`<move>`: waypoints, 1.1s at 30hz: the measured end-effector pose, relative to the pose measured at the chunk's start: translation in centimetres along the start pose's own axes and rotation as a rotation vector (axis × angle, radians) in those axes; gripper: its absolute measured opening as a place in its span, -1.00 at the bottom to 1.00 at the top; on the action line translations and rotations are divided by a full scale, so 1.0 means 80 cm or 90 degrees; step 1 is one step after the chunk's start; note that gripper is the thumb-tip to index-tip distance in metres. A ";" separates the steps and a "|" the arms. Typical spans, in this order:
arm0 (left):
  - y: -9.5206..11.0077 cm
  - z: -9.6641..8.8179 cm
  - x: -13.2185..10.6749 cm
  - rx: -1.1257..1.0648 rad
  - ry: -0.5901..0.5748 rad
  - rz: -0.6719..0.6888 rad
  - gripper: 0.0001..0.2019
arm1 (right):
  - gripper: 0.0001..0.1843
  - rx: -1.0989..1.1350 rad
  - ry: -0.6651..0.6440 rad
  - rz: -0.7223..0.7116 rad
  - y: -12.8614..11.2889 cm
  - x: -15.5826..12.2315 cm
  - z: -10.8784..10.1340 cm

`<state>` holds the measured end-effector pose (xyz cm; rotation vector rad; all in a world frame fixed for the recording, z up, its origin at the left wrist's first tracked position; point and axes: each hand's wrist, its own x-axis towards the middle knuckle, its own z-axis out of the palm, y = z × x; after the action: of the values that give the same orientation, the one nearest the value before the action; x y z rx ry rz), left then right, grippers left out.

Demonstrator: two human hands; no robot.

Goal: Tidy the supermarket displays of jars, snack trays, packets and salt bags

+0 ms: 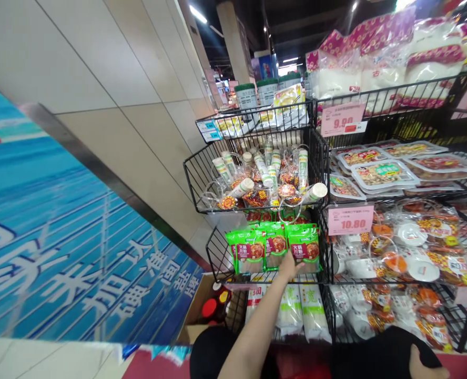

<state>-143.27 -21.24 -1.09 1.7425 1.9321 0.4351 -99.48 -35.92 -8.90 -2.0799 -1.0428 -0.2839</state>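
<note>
My left hand (pixel 289 266) reaches into a low wire basket and touches the front row of green packets, at the gap between the middle green packet (pixel 275 246) and the right green packet (pixel 305 248). Its thumb stands apart from the fingers, and no packet is visibly lifted. Beside them on the left is another green packet (pixel 250 252) with a red label and a food picture. At the bottom right, my right hand (pixel 426 364) rests by my dark-clothed knee (pixel 395 345). It holds nothing that I can see, and the frame's edge cuts part of it off.
Above is a wire basket (pixel 196 205) of bagged goods with white tubes. White-and-green noodle packs (pixel 291 310) lie below. Price tags (pixel 351 219) hang on the right rack, near flat packs (pixel 383 175). A cardboard box (pixel 196 305) with red-lidded jars stands left, beside a tiled wall (pixel 139 121).
</note>
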 end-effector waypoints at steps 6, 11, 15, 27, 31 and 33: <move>-0.108 -0.079 -0.080 0.138 -0.058 -0.003 -0.64 | 0.00 0.098 -0.079 -0.266 -0.137 0.049 -0.051; -0.137 -0.088 -0.096 0.209 -0.081 -0.068 -0.45 | -0.01 0.182 -0.019 -0.633 -0.409 0.138 -0.124; -0.134 -0.085 -0.089 0.223 -0.094 -0.073 -0.50 | -0.01 -0.024 -0.117 -0.971 -0.584 0.158 -0.151; -0.141 -0.084 -0.088 0.221 -0.081 -0.082 -0.52 | -0.63 -0.229 -0.552 -0.923 -0.713 0.182 -0.126; -0.144 -0.082 -0.087 0.214 -0.074 -0.086 -0.54 | -0.80 -0.067 -0.513 -0.777 -0.706 0.190 -0.116; -0.144 -0.082 -0.088 0.211 -0.070 -0.084 -0.53 | -0.60 -0.056 -0.508 -0.709 -0.719 0.211 -0.113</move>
<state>-156.05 -29.07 -0.86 1.7772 2.1141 -0.0325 -131.01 -11.83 36.89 -1.4493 -2.6535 -0.0035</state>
